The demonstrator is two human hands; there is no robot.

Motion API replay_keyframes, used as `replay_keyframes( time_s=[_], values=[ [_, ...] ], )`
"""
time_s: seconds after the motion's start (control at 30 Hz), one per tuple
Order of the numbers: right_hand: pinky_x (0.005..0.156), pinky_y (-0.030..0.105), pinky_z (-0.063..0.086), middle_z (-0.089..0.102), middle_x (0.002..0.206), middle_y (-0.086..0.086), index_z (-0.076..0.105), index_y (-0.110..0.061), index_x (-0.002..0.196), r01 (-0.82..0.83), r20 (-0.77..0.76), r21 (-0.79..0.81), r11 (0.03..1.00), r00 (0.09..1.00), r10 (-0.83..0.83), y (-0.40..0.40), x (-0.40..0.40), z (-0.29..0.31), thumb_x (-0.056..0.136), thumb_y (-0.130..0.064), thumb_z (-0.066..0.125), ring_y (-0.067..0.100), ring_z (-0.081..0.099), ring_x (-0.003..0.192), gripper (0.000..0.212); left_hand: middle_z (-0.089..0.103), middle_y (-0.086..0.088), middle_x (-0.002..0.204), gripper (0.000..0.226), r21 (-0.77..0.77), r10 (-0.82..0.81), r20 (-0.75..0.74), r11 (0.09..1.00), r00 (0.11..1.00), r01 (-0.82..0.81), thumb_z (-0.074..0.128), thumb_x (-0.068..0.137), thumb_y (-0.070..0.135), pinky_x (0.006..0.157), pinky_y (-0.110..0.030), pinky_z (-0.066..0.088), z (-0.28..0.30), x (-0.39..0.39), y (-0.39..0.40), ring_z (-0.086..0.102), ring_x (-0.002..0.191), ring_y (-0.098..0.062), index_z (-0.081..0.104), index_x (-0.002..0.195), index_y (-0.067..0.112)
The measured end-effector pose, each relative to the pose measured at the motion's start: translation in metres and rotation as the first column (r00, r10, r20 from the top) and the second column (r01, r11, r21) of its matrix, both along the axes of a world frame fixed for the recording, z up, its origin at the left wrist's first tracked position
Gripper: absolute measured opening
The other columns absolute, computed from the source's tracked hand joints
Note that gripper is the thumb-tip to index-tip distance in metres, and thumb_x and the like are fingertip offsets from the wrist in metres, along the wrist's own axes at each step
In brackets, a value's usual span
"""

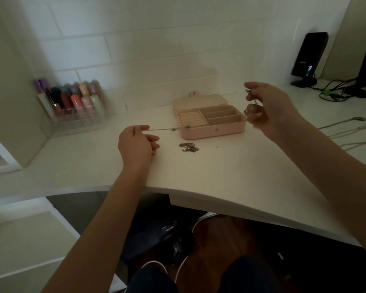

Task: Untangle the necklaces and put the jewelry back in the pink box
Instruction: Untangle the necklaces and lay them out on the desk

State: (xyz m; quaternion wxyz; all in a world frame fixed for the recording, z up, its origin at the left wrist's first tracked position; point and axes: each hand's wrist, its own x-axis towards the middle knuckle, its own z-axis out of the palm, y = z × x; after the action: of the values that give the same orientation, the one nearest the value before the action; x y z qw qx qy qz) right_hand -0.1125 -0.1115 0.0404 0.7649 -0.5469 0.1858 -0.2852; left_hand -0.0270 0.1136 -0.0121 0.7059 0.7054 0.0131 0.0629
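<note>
I see the left hand pinching one end of a chain. The right hand pinches the other end, above the open pink box.

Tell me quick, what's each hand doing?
Left hand: pinching one end of a chain.
Right hand: fingers curled, pinching the chain's other end.

A clear organizer of lipsticks stands at left; a black speaker and cables sit upper right.
</note>
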Motion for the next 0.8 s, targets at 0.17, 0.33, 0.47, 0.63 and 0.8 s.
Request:
replay_keyframes(
  time_s=[0.17, 0.33, 0.47, 0.63, 0.8],
  values=[
    [0.035, 0.013, 0.021, 0.056, 0.075, -0.002, 0.064, -0.02, 0.09, 0.051, -0.063, -0.123, 0.991, 0.996, -0.059, -0.003, -0.002, -0.002, 0.091, -0.005, 0.046, 0.009, 0.039, 0.049, 0.024, 0.062, -0.006, 0.07, 0.031, -0.024, 0.025, -0.011, 0.999, 1.0, -0.025, 0.028, 0.1, 0.01, 0.039, -0.017, 0.04, 0.0, 0.001, 0.003, 0.053, 0.048, -0.009, 0.059, 0.105, 0.006],
    [0.035, 0.012, 0.021, 0.059, 0.075, -0.003, 0.066, -0.022, 0.088, 0.049, -0.091, -0.234, 0.971, 0.993, -0.072, 0.0, -0.002, -0.002, 0.089, -0.005, 0.048, 0.01, 0.04, 0.049, 0.024, 0.063, -0.01, 0.086, 0.028, -0.182, 0.041, -0.036, 0.982, 0.999, -0.047, 0.025, 0.103, 0.016, 0.048, -0.02, 0.051, 0.005, -0.004, 0.002, 0.068, 0.054, -0.013, 0.051, 0.105, 0.007],
    [0.036, 0.014, 0.022, 0.06, 0.075, -0.003, 0.067, -0.021, 0.087, -0.045, -0.087, -0.24, 0.97, 0.996, 0.024, 0.009, -0.001, -0.004, 0.089, -0.006, 0.051, 0.01, 0.04, 0.052, 0.023, 0.062, -0.007, 0.1, 0.033, -0.086, -0.123, 0.047, 0.988, 0.991, 0.127, 0.03, 0.09, -0.007, 0.073, -0.028, 0.057, 0.005, -0.006, 0.0, 0.07, 0.085, -0.018, 0.057, 0.098, 0.01],
    [0.038, 0.017, 0.027, 0.063, 0.08, -0.003, 0.066, -0.019, 0.093, -0.2, 0.035, -0.27, 0.942, 0.975, 0.217, 0.022, -0.002, -0.003, 0.091, -0.007, 0.055, 0.009, 0.046, 0.051, 0.017, 0.061, 0.019, 0.104, 0.037, 0.574, -0.527, 0.249, 0.756, 0.813, 0.314, 0.049, 0.082, 0.001, 0.082, -0.004, 0.037, 0.009, -0.025, -0.004, 0.054, 0.098, 0.002, 0.069, 0.101, 0.027],
    [0.035, 0.016, 0.025, 0.064, 0.081, -0.004, 0.065, -0.021, 0.09, -0.113, 0.08, -0.345, 0.932, 0.986, 0.149, 0.016, -0.006, 0.004, 0.09, -0.007, 0.056, 0.007, 0.045, 0.047, 0.017, 0.068, 0.004, 0.113, 0.028, 0.863, -0.706, 0.165, 0.442, 0.688, 0.246, 0.052, 0.092, 0.022, 0.09, -0.021, 0.044, 0.0, -0.031, -0.01, 0.061, 0.101, -0.012, 0.067, 0.115, 0.024]
  ],
)
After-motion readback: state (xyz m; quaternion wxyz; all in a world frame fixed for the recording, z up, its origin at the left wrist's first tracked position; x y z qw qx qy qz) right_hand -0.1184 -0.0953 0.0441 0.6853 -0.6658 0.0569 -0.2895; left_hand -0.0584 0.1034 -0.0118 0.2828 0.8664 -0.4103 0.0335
